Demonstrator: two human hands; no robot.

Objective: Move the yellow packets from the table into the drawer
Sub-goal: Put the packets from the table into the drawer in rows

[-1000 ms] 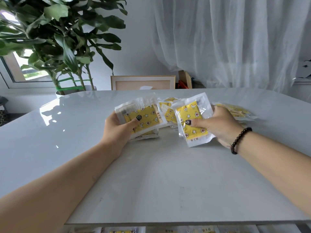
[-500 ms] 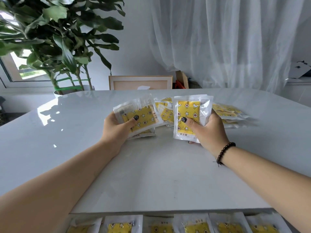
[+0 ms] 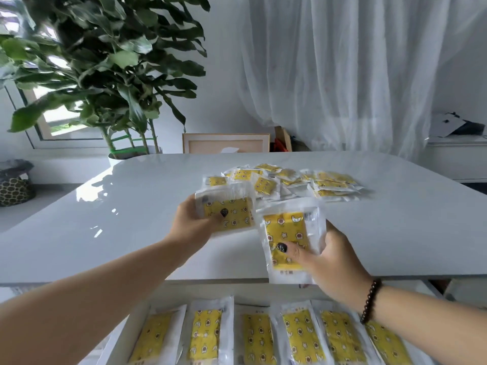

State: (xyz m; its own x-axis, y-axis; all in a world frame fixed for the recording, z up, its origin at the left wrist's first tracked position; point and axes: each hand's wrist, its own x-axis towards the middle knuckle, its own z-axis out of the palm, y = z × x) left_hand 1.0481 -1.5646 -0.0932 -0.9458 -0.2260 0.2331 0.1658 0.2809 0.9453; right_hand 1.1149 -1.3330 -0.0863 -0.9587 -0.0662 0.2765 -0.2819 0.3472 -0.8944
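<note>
Left hand: the left hand (image 3: 196,225) holds a yellow packet (image 3: 228,213) above the desk (image 3: 131,206), thumb on top, fingers curled under it.
Right hand: the right hand (image 3: 330,262) grips another packet (image 3: 287,238) near the desk's front edge, thumb pressing on its front.
Pile: more yellow packets (image 3: 287,181) lie in a heap on the desk, behind both hands.
Drawer: the drawer (image 3: 263,292) is open below the desk, with a row of packets (image 3: 266,335) lying side by side in it.
</note>
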